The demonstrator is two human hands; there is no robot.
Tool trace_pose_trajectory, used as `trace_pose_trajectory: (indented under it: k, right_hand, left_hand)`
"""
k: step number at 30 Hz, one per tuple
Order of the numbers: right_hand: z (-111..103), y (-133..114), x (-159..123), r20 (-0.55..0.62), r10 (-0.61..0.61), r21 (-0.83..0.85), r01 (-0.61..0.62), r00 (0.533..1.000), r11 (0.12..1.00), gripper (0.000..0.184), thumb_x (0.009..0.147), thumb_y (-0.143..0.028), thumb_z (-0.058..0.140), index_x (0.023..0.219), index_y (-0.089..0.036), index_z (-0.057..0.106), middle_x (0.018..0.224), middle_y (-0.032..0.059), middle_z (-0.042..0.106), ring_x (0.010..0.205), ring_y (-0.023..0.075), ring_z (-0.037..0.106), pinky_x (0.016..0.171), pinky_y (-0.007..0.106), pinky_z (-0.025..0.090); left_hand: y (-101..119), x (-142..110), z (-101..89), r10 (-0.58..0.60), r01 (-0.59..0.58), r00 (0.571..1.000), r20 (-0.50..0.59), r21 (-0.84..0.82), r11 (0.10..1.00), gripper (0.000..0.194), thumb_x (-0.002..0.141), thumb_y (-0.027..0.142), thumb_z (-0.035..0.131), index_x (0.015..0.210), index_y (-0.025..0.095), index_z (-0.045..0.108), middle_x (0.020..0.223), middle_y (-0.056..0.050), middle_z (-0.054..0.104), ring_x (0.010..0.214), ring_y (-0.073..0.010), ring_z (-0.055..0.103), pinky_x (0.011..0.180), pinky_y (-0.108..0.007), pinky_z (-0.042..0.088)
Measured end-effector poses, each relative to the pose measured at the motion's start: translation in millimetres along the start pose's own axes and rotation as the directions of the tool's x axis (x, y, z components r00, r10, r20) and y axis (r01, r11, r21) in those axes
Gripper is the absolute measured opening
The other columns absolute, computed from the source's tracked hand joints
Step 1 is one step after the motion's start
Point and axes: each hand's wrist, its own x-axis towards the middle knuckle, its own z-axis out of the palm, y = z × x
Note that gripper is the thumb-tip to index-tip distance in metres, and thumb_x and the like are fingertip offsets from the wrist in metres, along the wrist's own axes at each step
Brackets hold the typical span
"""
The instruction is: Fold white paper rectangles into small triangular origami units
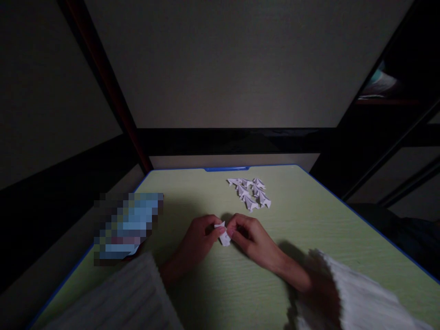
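A small piece of folded white paper [225, 238] is held over the middle of the table between both hands. My left hand [202, 233] pinches its left side, thumb on top. From the right, my right hand [249, 233] closes its thumb and fingers on the paper's upper right edge. Pointed corners stick up at the paper's top; the fingertips hide part of it. Beyond my hands lies a group of several folded white paper figures [249, 195], close together and some touching.
The light green table [292, 220] has a blue rim and a blue handle-like piece [227, 169] at its far edge. A blurred-out flat object [132, 227] lies on the left side. Pale panels stand behind the table, with a dark shelf [388, 101] at right.
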Motion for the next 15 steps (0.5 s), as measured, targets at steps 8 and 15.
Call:
trace_pose_trajectory:
  k: [8,15]
  right_hand:
    - [-3.0,3.6,3.8,0.074,0.096,0.186,-0.109,0.993,0.976,0.010,0.074,-0.017,0.046,0.066,-0.014,0.053,0.060,-0.0011,0.050,0.055,0.0094,0.043,0.052,0.021,0.033]
    - [-3.7,7.2,5.3,0.042,0.130,0.253,-0.136,0.991,0.958,0.012,0.073,-0.021,0.047,0.064,-0.014,0.050,0.058,-0.0013,0.048,0.053,0.0092,0.041,0.050,0.021,0.031]
  left_hand:
    - [1.7,0.5,-2.4,-0.017,0.019,0.999,0.045,-0.050,0.999,0.012,0.064,0.021,0.049,0.054,0.014,0.050,0.048,0.004,0.046,0.048,-0.0092,0.042,0.047,-0.019,0.033]
    - [-4.7,2.5,-2.0,-0.063,0.064,0.998,0.012,-0.200,0.978,0.011,0.064,0.022,0.050,0.057,0.013,0.050,0.051,0.003,0.050,0.046,-0.0087,0.045,0.045,-0.019,0.037]
